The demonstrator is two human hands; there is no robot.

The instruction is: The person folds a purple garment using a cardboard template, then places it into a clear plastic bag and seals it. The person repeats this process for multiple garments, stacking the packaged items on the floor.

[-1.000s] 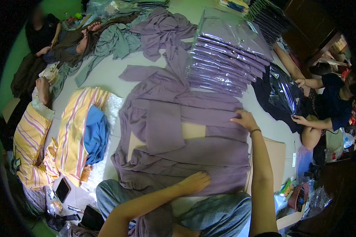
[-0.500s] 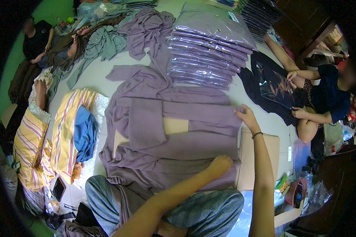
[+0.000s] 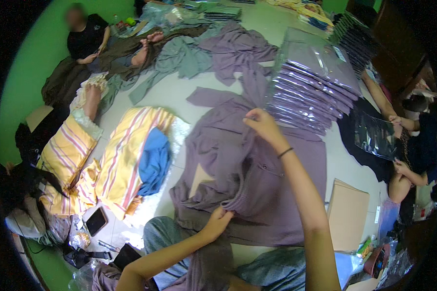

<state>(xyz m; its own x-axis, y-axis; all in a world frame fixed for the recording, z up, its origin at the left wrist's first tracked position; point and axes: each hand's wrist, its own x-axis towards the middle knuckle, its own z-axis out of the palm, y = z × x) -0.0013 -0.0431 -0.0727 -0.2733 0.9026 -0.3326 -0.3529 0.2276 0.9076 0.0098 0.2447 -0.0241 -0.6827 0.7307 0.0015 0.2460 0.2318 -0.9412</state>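
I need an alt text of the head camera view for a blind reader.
A person's left hand grips a mauve ribbed garment spread on a pale floor; the right hand is farther up the garment. Beyond stands a stack of bagged mauve garments; yellow striped cloth lies to the left.
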